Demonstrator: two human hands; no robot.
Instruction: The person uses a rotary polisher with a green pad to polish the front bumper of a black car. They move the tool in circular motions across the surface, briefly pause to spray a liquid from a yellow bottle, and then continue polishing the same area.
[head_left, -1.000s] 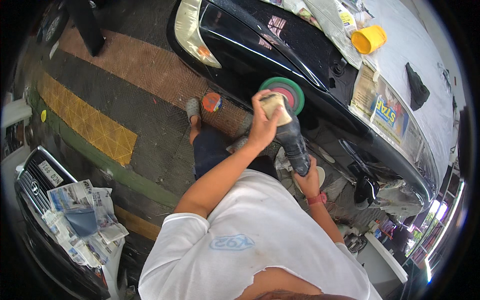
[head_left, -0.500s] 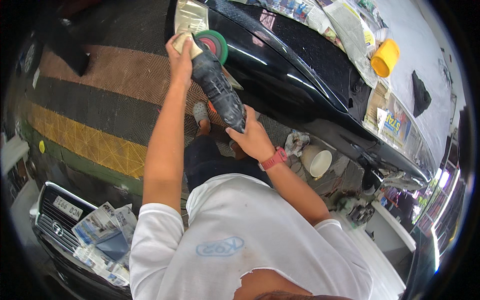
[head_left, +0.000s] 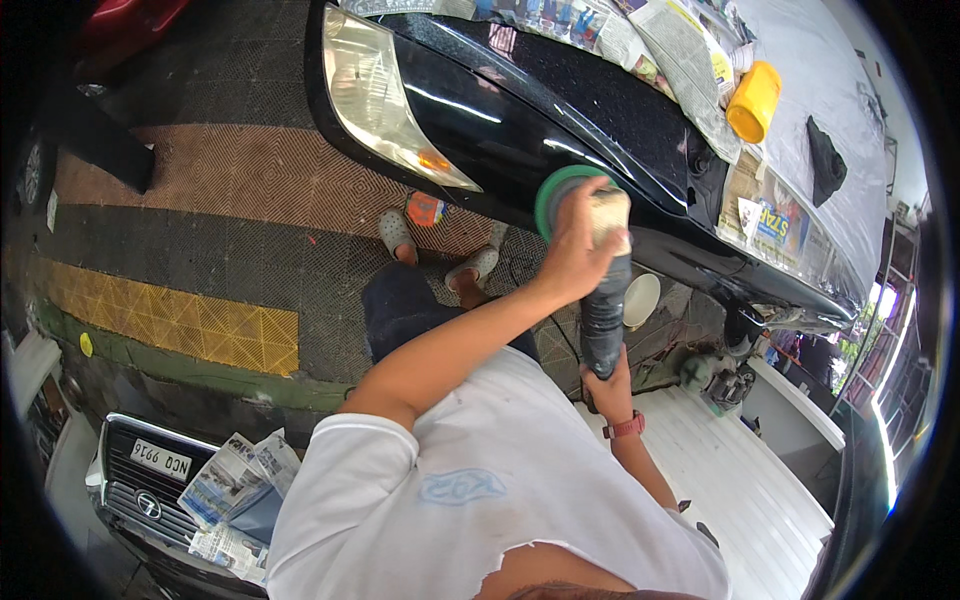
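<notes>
At centre frame, my left hand [head_left: 578, 250] wraps its fingers over the polisher [head_left: 604, 300] head, its green pad [head_left: 552, 195] against the black car [head_left: 520, 110]. My right hand [head_left: 608, 385] grips the polisher's body from below.

A white rectangular licence plate [head_left: 160, 461] sits on the grille of the car at the lower left, just above a heap of printed newspaper sheets [head_left: 232, 495]. More newspaper [head_left: 690, 50] with coloured print covers the black car's top, with a blue-and-yellow printed sheet [head_left: 768, 218] beside it.
</notes>
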